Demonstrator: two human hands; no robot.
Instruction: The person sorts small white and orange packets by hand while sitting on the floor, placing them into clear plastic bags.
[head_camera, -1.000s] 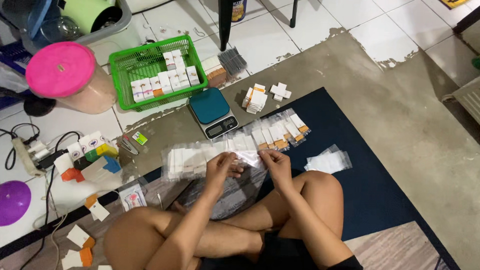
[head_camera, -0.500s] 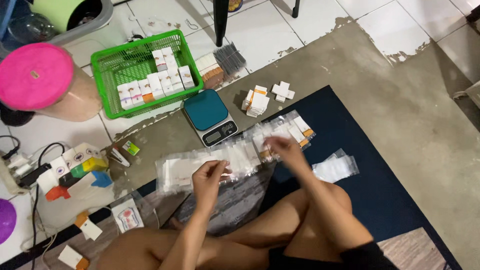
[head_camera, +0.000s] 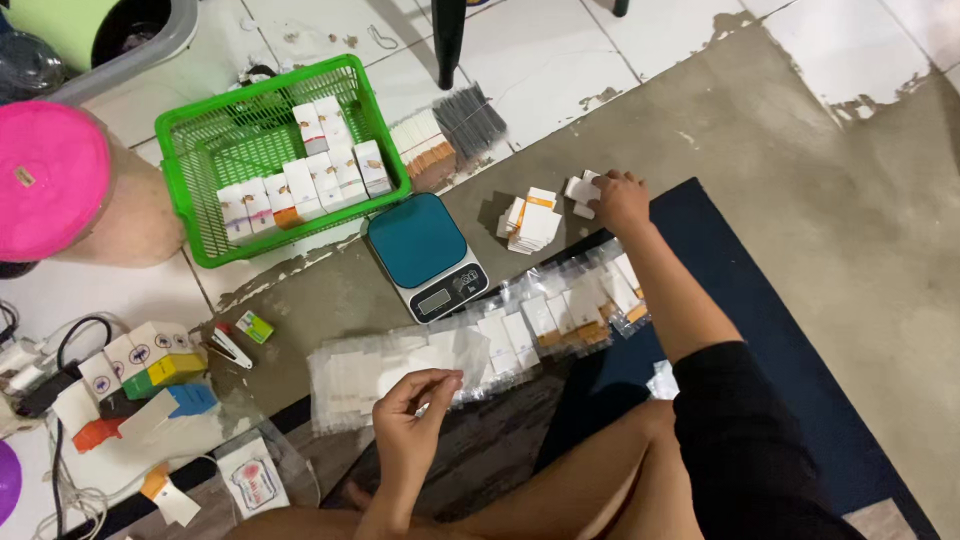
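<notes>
Row of clear sleeves (head_camera: 470, 350), long axis left-right across the floor. Left hand (head_camera: 410, 420) pinches one sleeve; right hand (head_camera: 622, 198) closes on small white box (head_camera: 582, 190) beside bare floor.

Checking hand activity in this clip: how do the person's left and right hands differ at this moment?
The left hand is close to the body, pinching a thin clear plastic sleeve between fingers; the right hand is stretched far forward. The left hand works at the row of clear flat sleeves; the right hand reaches the small white cardboard boxes on the grey floor beside the dark blue mat. Both are bare.
</notes>
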